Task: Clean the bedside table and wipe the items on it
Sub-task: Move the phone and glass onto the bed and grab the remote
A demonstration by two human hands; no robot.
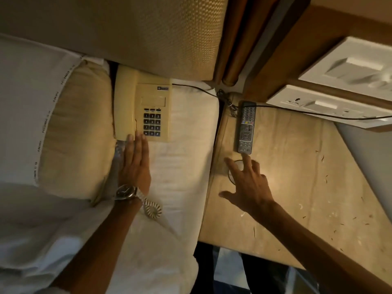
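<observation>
A cream telephone (146, 109) lies on the white bed sheet (186, 166) next to a beige pillow. My left hand (135, 164), with a wristwatch, lies flat with straight fingers whose tips touch the phone's near edge. On the beige marble bedside table (297, 177) lies a dark remote control (246, 127). My right hand (248, 185) hovers spread over the table, one fingertip reaching the remote's near end. A round faint object under the right hand's fingers is mostly hidden.
A black cable (297, 111) runs across the table's far side from the phone. White switch and socket panels (331, 102) sit on the wooden wall at right. The coiled handset cord (152, 209) lies on the sheet. Small dark specks dot the table's right part.
</observation>
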